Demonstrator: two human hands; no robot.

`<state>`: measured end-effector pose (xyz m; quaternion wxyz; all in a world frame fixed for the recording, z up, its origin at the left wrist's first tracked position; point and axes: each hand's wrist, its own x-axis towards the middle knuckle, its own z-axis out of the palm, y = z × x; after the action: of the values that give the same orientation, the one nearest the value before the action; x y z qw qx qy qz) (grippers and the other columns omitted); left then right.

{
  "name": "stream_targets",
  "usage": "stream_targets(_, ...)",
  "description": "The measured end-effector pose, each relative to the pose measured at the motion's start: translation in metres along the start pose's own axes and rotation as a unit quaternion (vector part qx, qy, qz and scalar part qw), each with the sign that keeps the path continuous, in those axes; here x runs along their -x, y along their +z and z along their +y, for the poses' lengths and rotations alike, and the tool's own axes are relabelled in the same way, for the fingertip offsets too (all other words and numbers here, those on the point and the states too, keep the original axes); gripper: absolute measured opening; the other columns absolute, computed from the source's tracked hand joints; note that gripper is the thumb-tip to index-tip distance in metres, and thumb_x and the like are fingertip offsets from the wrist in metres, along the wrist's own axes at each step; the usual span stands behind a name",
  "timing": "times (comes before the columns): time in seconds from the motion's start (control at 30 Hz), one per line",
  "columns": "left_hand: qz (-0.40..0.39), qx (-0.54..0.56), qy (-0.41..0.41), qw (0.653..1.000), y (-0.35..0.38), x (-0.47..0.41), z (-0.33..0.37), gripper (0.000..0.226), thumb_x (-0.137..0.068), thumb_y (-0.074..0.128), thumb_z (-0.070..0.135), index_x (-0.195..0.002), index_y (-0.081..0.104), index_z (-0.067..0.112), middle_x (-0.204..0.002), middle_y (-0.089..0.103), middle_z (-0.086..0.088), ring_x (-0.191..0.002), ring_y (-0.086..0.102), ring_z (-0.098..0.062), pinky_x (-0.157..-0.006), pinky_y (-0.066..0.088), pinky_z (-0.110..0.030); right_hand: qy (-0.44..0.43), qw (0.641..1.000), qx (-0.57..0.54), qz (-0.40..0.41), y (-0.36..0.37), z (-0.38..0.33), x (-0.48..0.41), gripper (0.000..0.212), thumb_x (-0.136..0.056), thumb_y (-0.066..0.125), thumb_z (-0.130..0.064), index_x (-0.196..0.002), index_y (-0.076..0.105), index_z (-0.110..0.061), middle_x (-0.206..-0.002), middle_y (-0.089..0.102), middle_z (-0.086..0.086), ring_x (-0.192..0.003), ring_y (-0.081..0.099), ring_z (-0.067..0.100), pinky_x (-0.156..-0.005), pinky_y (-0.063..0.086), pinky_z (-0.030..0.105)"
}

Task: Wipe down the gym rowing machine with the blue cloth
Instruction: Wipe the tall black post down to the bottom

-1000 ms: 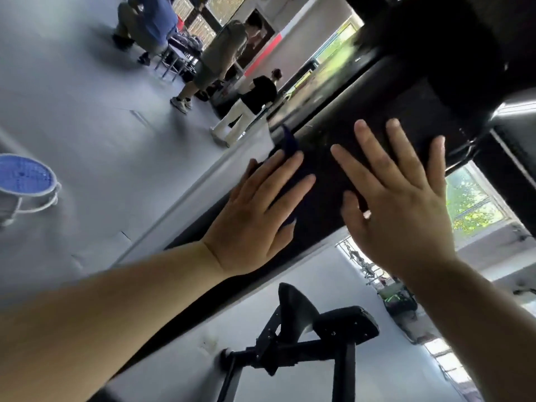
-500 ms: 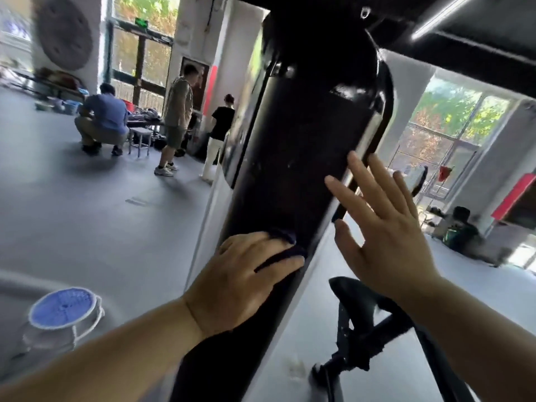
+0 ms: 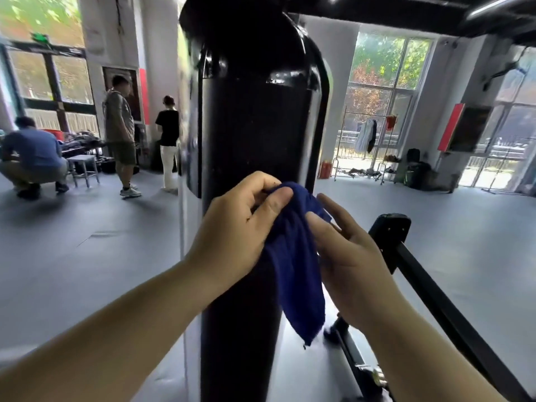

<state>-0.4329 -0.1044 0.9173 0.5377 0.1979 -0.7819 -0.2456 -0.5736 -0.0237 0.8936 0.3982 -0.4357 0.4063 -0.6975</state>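
The rowing machine's tall black housing (image 3: 255, 126) stands upright right in front of me, filling the middle of the view. My left hand (image 3: 237, 227) pinches the top of the blue cloth (image 3: 295, 262) between thumb and curled fingers, just in front of the housing. The cloth hangs down loosely from that grip. My right hand (image 3: 348, 256) lies with straight fingers against the cloth's right side. The machine's black rail (image 3: 443, 309) runs down to the right behind my right forearm.
Three people (image 3: 119, 134) are at the back left beside a small metal stool (image 3: 84, 166). A clothes rack (image 3: 368, 140) and bags stand by the windows at the back right. Grey floor (image 3: 87, 242) spreads on both sides of the machine.
My left hand has lifted the cloth off the housing and now holds it hanging. My right hand came off the housing's edge and moved in against the cloth. The view has levelled out.
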Motion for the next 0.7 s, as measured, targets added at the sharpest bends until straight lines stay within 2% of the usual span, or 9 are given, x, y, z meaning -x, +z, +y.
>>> stream_targets(0.07, -0.009, 0.001, -0.009, 1.000, -0.003, -0.002, -0.001, 0.021, -0.094, 0.045, 0.043, -0.081, 0.057, 0.032, -0.071, 0.058, 0.010, -0.064, 0.052, 0.000, -0.060, 0.038, -0.009, -0.010, 0.999, 0.039, 0.008, -0.004, -0.002, -0.004, 0.039, -0.080, 0.076, -0.026, -0.117, 0.069, -0.013, -0.107, 0.070, 0.014, -0.094, 0.065, 0.028, -0.085, 0.052, 0.039)
stream_targets(0.17, -0.017, -0.005, -0.008, 1.000, -0.011, -0.004, 0.002, 0.025, -0.090, 0.042, 0.048, -0.083, 0.059, 0.031, -0.076, 0.059, 0.006, -0.066, 0.053, -0.003, -0.061, 0.038, -0.009, -0.035, 0.991, 0.126, 0.034, -0.003, -0.003, -0.004, 0.004, -0.085, 0.074, -0.020, -0.081, 0.075, -0.018, -0.087, 0.069, 0.010, -0.084, 0.062, 0.024, -0.086, 0.049, 0.041)
stream_targets(0.3, -0.001, -0.044, 0.007, 0.999, -0.026, -0.011, 0.000, 0.026, -0.091, 0.043, 0.048, -0.083, 0.059, 0.030, -0.080, 0.060, 0.007, -0.071, 0.055, -0.007, -0.059, 0.037, -0.009, -0.026, 0.982, 0.157, 0.099, -0.007, -0.012, -0.005, 0.027, -0.096, 0.062, -0.025, -0.070, 0.069, -0.024, -0.088, 0.072, 0.005, -0.088, 0.065, 0.022, -0.102, 0.048, 0.050)
stream_targets(0.37, 0.000, -0.054, -0.002, 0.999, -0.028, -0.016, -0.002, 0.023, -0.096, 0.048, 0.041, -0.085, 0.062, 0.027, -0.079, 0.061, 0.006, -0.074, 0.056, -0.010, -0.059, 0.038, -0.010, -0.002, 0.985, 0.168, 0.044, -0.002, -0.018, -0.003, 0.026, -0.095, 0.061, -0.039, -0.077, 0.070, -0.023, -0.088, 0.071, 0.003, -0.095, 0.066, 0.024, -0.105, 0.046, 0.047)
stream_targets(0.43, -0.027, -0.066, -0.005, 0.997, -0.025, -0.018, 0.001, 0.020, -0.098, 0.052, 0.036, -0.085, 0.064, 0.026, -0.075, 0.062, 0.004, -0.073, 0.057, -0.013, -0.058, 0.039, -0.012, 0.019, 0.976, 0.213, -0.035, 0.008, -0.018, -0.001, 0.030, -0.088, 0.067, -0.048, -0.096, 0.070, -0.020, -0.097, 0.072, -0.002, -0.096, 0.067, 0.016, -0.092, 0.051, 0.049)
stream_targets(0.47, -0.045, -0.066, -0.006, 0.997, -0.024, -0.019, 0.002, 0.020, -0.098, 0.053, 0.035, -0.084, 0.064, 0.026, -0.073, 0.063, 0.003, -0.072, 0.057, -0.014, -0.058, 0.040, -0.015, 0.020, 0.974, 0.219, -0.061, 0.012, -0.017, 0.000, 0.029, -0.088, 0.070, -0.042, -0.104, 0.069, -0.017, -0.098, 0.073, -0.003, -0.090, 0.069, 0.011, -0.078, 0.057, 0.031)
stream_targets(0.53, -0.072, -0.066, -0.020, 0.995, -0.026, -0.021, 0.002, 0.021, -0.098, 0.052, 0.037, -0.085, 0.065, 0.027, -0.073, 0.065, 0.003, -0.070, 0.059, -0.013, -0.059, 0.042, -0.020, 0.018, 0.979, 0.192, -0.070, 0.019, -0.020, 0.001, 0.018, -0.090, 0.065, -0.020, -0.103, 0.069, -0.008, -0.085, 0.074, -0.001, -0.066, 0.067, 0.003, -0.058, 0.049, 0.011)
stream_targets(0.63, -0.126, 0.006, -0.146, 0.981, -0.032, -0.023, -0.003, 0.031, -0.092, 0.050, 0.052, -0.090, 0.066, 0.026, -0.075, 0.066, 0.007, -0.061, 0.059, -0.004, -0.057, 0.046, -0.025, 0.039, 0.990, 0.138, -0.007, 0.021, -0.018, 0.001, 0.014, -0.093, 0.061, -0.009, -0.102, 0.070, -0.003, -0.085, 0.073, 0.014, -0.056, 0.063, 0.009, -0.046, 0.042, 0.014)
stream_targets(0.7, -0.213, 0.095, -0.255, 0.939, -0.035, -0.019, -0.006, 0.044, -0.073, 0.061, 0.063, -0.096, 0.068, 0.025, -0.079, 0.069, 0.006, -0.064, 0.064, -0.005, -0.055, 0.051, -0.026, 0.063, 0.994, 0.080, 0.034, 0.019, -0.013, 0.000, 0.014, -0.093, 0.060, -0.007, -0.103, 0.069, -0.004, -0.082, 0.072, 0.012, -0.057, 0.065, 0.013, -0.044, 0.045, 0.017)
